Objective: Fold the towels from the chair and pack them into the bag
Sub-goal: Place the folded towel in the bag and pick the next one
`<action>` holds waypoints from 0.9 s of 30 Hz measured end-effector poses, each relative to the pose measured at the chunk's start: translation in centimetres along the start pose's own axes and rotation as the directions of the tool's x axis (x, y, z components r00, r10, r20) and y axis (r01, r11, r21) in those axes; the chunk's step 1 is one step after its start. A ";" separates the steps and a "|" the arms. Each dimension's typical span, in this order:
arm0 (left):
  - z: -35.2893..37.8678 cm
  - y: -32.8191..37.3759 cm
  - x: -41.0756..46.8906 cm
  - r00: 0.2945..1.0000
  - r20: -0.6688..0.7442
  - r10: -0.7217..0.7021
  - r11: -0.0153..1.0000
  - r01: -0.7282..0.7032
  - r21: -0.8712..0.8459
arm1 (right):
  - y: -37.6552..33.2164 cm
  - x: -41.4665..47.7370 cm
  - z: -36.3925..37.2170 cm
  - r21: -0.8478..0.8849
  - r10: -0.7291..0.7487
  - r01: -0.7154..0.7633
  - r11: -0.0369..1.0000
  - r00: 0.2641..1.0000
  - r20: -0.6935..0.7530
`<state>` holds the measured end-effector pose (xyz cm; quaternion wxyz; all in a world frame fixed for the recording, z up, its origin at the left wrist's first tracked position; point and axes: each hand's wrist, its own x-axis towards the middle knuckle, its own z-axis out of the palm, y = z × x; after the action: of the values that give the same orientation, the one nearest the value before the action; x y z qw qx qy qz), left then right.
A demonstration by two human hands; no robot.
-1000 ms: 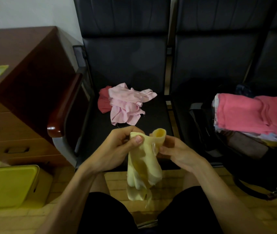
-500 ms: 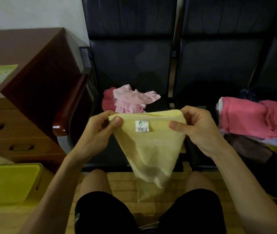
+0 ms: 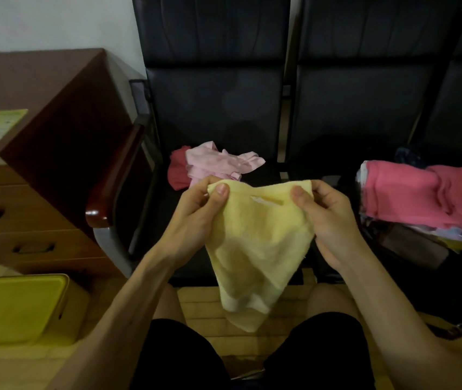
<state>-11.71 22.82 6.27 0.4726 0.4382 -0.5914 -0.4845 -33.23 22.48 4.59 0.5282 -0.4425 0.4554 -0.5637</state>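
Note:
A pale yellow towel (image 3: 258,249) hangs in front of the black chair seat (image 3: 213,119), stretched by its top edge. My left hand (image 3: 196,218) pinches its left corner and my right hand (image 3: 328,218) pinches its right corner. Its lower part droops to a point between my knees. Behind it on the seat lie a crumpled light pink towel (image 3: 218,164) and a dark red one (image 3: 177,173). On the right, folded pink towels (image 3: 421,198) top a stack in an open dark bag (image 3: 409,249).
A brown wooden desk (image 3: 44,119) with drawers stands at the left, beside the chair's wooden armrest (image 3: 111,190). A yellow-green lidded box (image 3: 16,308) sits on the floor at lower left. More black seats (image 3: 364,108) extend to the right.
My hands went from bunching the yellow towel to spreading it by its top corners. Since half a second ago the white label has turned out of sight and the top edge sags more.

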 end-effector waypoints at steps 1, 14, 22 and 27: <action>0.5 -0.1 0.2 1.000 -0.029 0.003 1.000 -0.003 -0.004 | 0.2 0.0 0.0 0.020 0.028 -0.028 0.999 1.000 0.002; 2.2 -0.5 1.1 0.985 -0.131 -0.112 0.987 0.094 -0.132 | 8.5 -4.3 0.4 0.002 0.421 -0.439 0.898 0.863 0.277; -0.2 -2.3 1.8 0.932 -0.357 -0.056 0.965 0.143 0.221 | 7.6 -4.1 -0.4 0.146 0.569 -0.589 0.795 0.807 0.158; -1.0 -3.5 1.6 0.917 -0.399 -0.025 0.820 0.247 0.516 | 3.9 -4.6 -0.1 0.331 0.387 -0.601 0.727 0.757 0.526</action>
<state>-10.80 20.62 3.06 0.3919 0.6826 -0.5718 -0.2316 -32.32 26.95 0.71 0.8398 -0.2661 0.2786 -0.3826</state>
